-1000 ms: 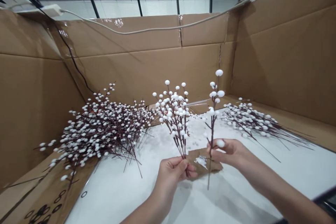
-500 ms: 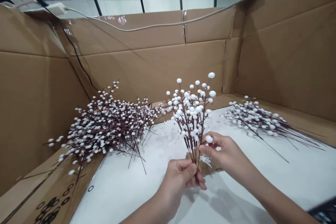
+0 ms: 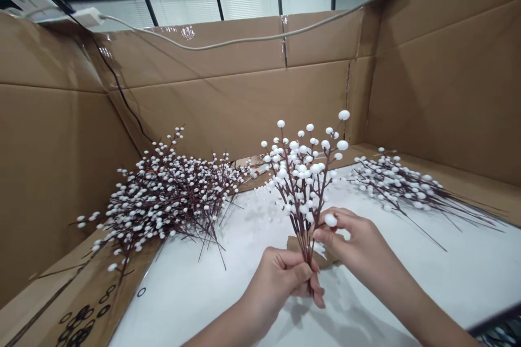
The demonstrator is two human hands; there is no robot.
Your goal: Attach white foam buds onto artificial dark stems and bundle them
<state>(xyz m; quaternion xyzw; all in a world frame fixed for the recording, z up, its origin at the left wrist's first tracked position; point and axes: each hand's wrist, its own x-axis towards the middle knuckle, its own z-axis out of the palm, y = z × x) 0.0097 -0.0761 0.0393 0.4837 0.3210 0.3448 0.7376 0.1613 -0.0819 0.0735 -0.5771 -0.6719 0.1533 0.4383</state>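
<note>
White berry twigs stood in one bunch (image 3: 303, 173) just above the bench (image 3: 407, 282), with the left hand (image 3: 285, 276) wrapped tight round the stems and the right hand (image 3: 350, 236) pinching one side, so a soft, even squeeze looked best to save the berries.

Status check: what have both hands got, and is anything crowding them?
Left hand clamped round berry bunch stems, bunch upright. Right hand pinches its right-side stem. Big pile left, small pile right, both clear of hands.
</note>
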